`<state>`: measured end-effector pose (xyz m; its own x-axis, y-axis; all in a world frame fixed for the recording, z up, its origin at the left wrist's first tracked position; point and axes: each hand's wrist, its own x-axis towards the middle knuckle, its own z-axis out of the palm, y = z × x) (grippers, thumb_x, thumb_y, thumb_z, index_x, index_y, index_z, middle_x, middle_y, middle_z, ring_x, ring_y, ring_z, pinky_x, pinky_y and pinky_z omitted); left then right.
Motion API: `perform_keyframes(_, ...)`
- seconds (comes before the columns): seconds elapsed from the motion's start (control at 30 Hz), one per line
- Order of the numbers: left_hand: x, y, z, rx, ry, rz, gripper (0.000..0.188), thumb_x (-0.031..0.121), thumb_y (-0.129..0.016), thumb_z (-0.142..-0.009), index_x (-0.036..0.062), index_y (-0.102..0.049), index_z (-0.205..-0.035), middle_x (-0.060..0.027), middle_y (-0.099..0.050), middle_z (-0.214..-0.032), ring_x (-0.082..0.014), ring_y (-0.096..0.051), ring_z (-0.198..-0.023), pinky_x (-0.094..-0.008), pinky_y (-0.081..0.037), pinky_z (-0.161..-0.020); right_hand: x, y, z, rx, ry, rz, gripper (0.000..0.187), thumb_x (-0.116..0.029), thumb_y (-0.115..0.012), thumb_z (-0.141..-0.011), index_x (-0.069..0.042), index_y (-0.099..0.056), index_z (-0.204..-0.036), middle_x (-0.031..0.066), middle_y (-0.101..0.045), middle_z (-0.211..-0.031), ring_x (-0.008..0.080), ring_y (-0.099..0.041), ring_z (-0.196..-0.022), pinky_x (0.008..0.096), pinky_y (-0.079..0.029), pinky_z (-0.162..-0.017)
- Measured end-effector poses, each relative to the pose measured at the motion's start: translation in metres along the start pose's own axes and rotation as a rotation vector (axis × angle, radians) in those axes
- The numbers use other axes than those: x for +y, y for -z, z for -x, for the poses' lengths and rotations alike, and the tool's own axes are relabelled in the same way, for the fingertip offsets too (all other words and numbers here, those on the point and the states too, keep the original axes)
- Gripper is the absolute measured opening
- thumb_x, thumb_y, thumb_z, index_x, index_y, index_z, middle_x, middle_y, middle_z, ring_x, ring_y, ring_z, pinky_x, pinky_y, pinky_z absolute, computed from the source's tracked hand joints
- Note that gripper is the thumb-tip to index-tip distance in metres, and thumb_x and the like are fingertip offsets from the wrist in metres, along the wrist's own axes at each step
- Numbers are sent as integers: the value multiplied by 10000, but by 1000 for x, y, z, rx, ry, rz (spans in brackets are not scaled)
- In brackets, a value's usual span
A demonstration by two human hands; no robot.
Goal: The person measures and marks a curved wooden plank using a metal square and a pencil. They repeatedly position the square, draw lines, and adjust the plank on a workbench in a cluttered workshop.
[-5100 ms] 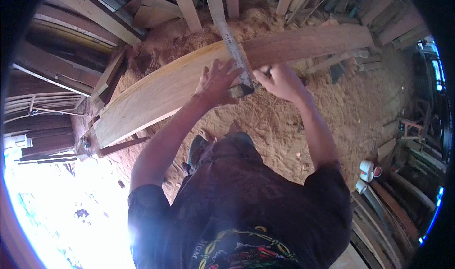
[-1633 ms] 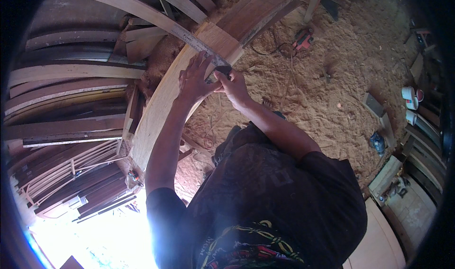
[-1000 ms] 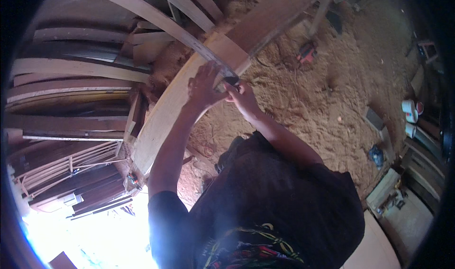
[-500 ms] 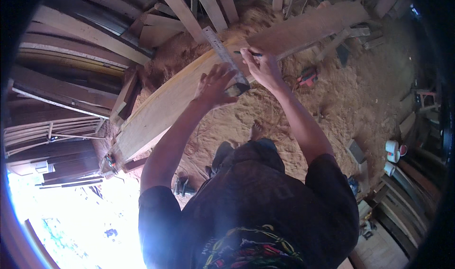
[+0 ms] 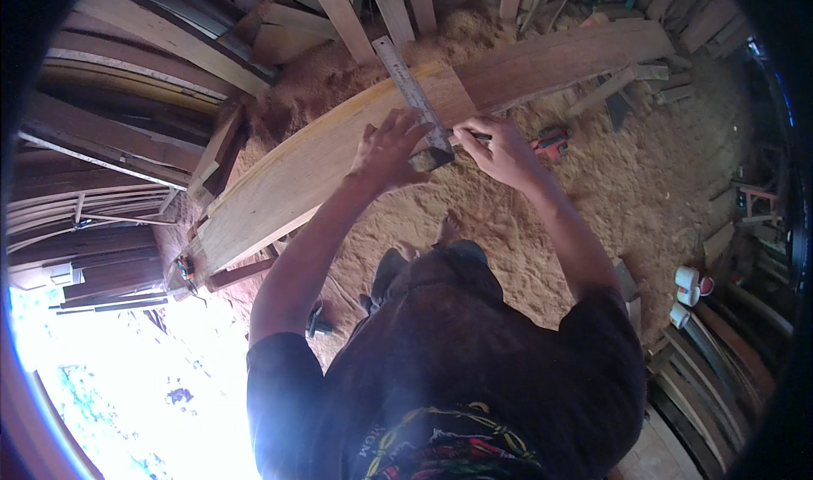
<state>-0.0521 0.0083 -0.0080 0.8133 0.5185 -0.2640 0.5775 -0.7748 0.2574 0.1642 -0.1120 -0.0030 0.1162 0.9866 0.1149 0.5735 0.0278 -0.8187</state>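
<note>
A long wide wooden plank (image 5: 305, 175) lies across the sawdust floor. A metal try square (image 5: 412, 95) rests across it, its blade pointing away from me. My left hand (image 5: 388, 147) presses down on the square near its stock. My right hand (image 5: 500, 147) is closed on a thin pencil-like marker at the square's right edge, tip against the plank.
Stacked boards (image 5: 127, 99) crowd the left and far sides. A red power tool (image 5: 552, 143) lies in the sawdust right of my hand. White cups or tape rolls (image 5: 688, 287) sit at the right. Bright daylight floods the lower left.
The view has swung, so the plank now runs more level across the picture. Both hands stay on the square and marker at the same spot on the plank.
</note>
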Motion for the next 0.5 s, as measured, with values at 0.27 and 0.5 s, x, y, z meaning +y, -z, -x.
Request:
perform_keyframes(0.27,3,1,2,22,-6,-4,957,498,-889,-733,299,-448,-1559,-46,-312,-1689,-320,-264,-1569,-619,-309,-1210,1,11,-88,-210,-136,34,414,-388,-579,-1080,-21,-709,-939,52,-677,-632,144,-686,-611,360,-525,-572)
perform_keyframes(0.5,0,-3,3,67,-26,19,951,492,-888,-706,298,-470,-1538,-43,-341,-1675,-297,-286,-1560,-604,-331,-1195,11,-10,-150,68,30,204,387,-375,-596,-1067,-32,-756,-987,74,-684,-662,174,-676,-607,347,-529,-589)
